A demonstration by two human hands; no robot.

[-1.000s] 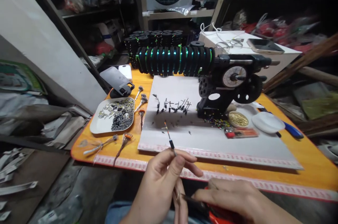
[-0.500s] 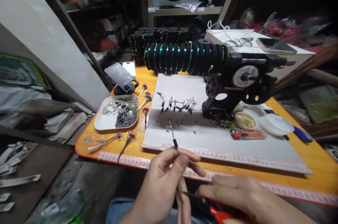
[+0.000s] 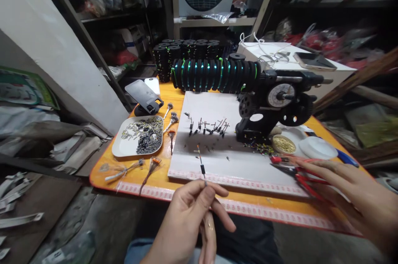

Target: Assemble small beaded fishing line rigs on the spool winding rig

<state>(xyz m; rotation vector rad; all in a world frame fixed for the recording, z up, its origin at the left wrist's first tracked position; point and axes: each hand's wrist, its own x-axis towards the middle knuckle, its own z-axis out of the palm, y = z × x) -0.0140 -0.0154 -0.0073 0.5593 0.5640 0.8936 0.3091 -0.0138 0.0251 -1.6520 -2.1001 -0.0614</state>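
Observation:
My left hand (image 3: 194, 210) is raised in front of the table's near edge. Its thumb and forefinger pinch the lower end of a thin stick (image 3: 203, 169) with a black sleeve and an orange tip, which points up and away. At the right, my right hand (image 3: 345, 189) has its fingers around red-handled pliers (image 3: 303, 179). Their dark pointed jaws face left, over the front part of the grey board (image 3: 261, 177). Small black-sleeved pieces (image 3: 211, 129) stand or lie in a row farther back on that board.
A white tray (image 3: 120, 147) of small black and pale parts sits at the left, beside wire-like bundles (image 3: 152, 168). Behind the board stands a black winding machine (image 3: 273, 106) carrying ringed spools (image 3: 214, 75). A bowl of gold bits (image 3: 283, 144) and a white lid (image 3: 319, 147) are at the right.
My right hand has moved right and forward with the pliers, away from my left hand. My left hand has shifted slightly down and left, still pinching the stick. The view has tilted up a little.

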